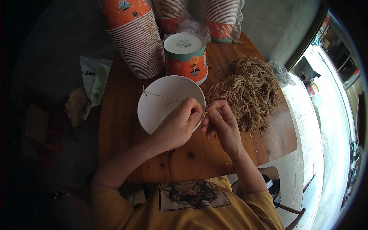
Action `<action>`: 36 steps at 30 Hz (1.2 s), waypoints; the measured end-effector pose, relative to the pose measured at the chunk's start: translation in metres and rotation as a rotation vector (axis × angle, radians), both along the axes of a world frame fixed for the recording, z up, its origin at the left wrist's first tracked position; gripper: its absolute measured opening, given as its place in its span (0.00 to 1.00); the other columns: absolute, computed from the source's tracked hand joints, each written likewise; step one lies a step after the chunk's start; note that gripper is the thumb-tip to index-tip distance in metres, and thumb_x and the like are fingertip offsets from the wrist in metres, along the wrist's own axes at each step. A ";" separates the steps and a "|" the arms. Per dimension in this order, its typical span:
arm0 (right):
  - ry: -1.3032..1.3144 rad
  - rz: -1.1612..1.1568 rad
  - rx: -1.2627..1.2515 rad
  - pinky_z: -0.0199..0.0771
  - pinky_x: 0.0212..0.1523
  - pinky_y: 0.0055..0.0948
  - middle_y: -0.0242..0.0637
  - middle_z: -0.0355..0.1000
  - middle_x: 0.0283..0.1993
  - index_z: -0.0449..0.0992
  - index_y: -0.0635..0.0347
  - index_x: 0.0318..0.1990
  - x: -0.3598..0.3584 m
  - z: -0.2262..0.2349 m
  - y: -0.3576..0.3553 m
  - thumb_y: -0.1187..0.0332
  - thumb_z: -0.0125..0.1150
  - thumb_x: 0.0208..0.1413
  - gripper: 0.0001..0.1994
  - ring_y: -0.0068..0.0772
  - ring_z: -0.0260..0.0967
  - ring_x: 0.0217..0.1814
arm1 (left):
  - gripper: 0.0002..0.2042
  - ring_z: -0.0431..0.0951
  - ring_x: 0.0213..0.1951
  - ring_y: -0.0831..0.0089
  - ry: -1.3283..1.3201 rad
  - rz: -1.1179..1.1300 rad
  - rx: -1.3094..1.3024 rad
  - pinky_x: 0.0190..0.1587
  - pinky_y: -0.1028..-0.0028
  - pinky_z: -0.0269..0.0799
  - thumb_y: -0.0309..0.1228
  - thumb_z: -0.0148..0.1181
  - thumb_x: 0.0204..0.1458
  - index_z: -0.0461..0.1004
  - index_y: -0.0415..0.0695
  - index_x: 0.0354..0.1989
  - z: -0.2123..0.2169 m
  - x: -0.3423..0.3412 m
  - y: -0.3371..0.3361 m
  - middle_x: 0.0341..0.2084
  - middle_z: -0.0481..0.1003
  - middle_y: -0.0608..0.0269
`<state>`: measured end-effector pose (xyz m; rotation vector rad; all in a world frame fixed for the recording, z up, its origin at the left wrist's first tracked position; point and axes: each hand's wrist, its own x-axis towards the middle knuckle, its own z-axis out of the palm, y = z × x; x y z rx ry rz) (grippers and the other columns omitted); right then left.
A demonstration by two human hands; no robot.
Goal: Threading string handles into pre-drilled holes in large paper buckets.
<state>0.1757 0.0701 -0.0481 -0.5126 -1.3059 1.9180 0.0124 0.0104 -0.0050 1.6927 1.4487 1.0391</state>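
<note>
A white paper bucket (155, 109) lies tipped on the table with its open mouth toward me. A thin tan string (165, 96) runs from a knot at its upper left rim across the mouth to my hands. My left hand (182, 120) is closed at the bucket's right rim, pinching the string. Right beside it, my right hand (222, 124) pinches the string between thumb and fingers. The fingertips of both hands nearly meet, and the string's end between them is too small to make out. A heap of tan strings (249, 92) lies to the right.
An upturned orange and green printed bucket (186, 61) stands behind the white one. Tall stacks of nested paper buckets (136, 46) line the back of the wooden table (168, 165). Crumpled clear plastic (281, 73) sits at the right edge. A white and green bag (96, 78) hangs at the left.
</note>
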 end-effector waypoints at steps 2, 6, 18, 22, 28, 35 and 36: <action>0.014 -0.005 0.005 0.69 0.25 0.16 0.29 0.71 0.31 0.64 0.54 0.43 -0.001 -0.002 0.000 0.64 0.45 0.66 0.06 0.18 0.70 0.29 | 0.02 0.68 0.33 0.77 0.016 0.005 0.010 0.39 0.75 0.67 0.24 0.46 0.59 0.62 0.39 0.36 0.001 0.000 0.000 0.29 0.67 0.64; -0.003 -0.018 0.009 0.68 0.25 0.16 0.28 0.69 0.31 0.65 0.54 0.43 0.001 0.001 0.000 0.63 0.45 0.65 0.06 0.17 0.68 0.29 | 0.02 0.68 0.35 0.75 0.026 0.012 0.013 0.42 0.74 0.66 0.24 0.46 0.59 0.62 0.39 0.36 0.000 0.000 0.001 0.30 0.67 0.63; 0.042 -0.026 0.018 0.65 0.24 0.15 0.26 0.64 0.30 0.66 0.54 0.43 0.002 0.001 0.001 0.63 0.47 0.65 0.06 0.14 0.62 0.26 | 0.03 0.69 0.36 0.72 0.056 0.021 -0.006 0.43 0.73 0.66 0.25 0.46 0.59 0.62 0.39 0.36 0.001 0.001 0.002 0.31 0.68 0.61; 0.089 -0.025 -0.007 0.64 0.24 0.15 0.26 0.64 0.30 0.66 0.54 0.42 0.003 -0.001 0.002 0.64 0.47 0.65 0.06 0.14 0.61 0.26 | 0.03 0.70 0.36 0.70 0.080 0.042 -0.002 0.43 0.71 0.67 0.25 0.46 0.59 0.62 0.39 0.36 0.003 0.002 0.002 0.31 0.68 0.59; -0.005 -0.153 0.153 0.62 0.25 0.14 0.26 0.65 0.29 0.67 0.56 0.45 0.011 0.008 0.005 0.64 0.45 0.66 0.08 0.13 0.59 0.25 | 0.06 0.74 0.33 0.67 0.102 0.037 0.102 0.39 0.71 0.69 0.27 0.51 0.58 0.63 0.39 0.36 0.001 0.003 -0.003 0.28 0.70 0.58; -0.037 -0.204 0.320 0.58 0.26 0.14 0.23 0.64 0.29 0.69 0.60 0.45 0.023 0.027 0.014 0.69 0.49 0.63 0.07 0.10 0.56 0.26 | 0.09 0.75 0.29 0.59 0.674 0.048 0.214 0.31 0.63 0.71 0.31 0.59 0.53 0.66 0.40 0.32 0.005 0.007 -0.034 0.24 0.72 0.57; -0.044 -0.217 0.350 0.58 0.27 0.13 0.22 0.65 0.30 0.69 0.60 0.44 0.022 0.030 0.014 0.70 0.49 0.63 0.07 0.10 0.57 0.27 | 0.09 0.75 0.29 0.59 0.720 0.038 0.259 0.31 0.63 0.71 0.31 0.59 0.52 0.67 0.41 0.30 0.003 0.005 -0.036 0.24 0.72 0.57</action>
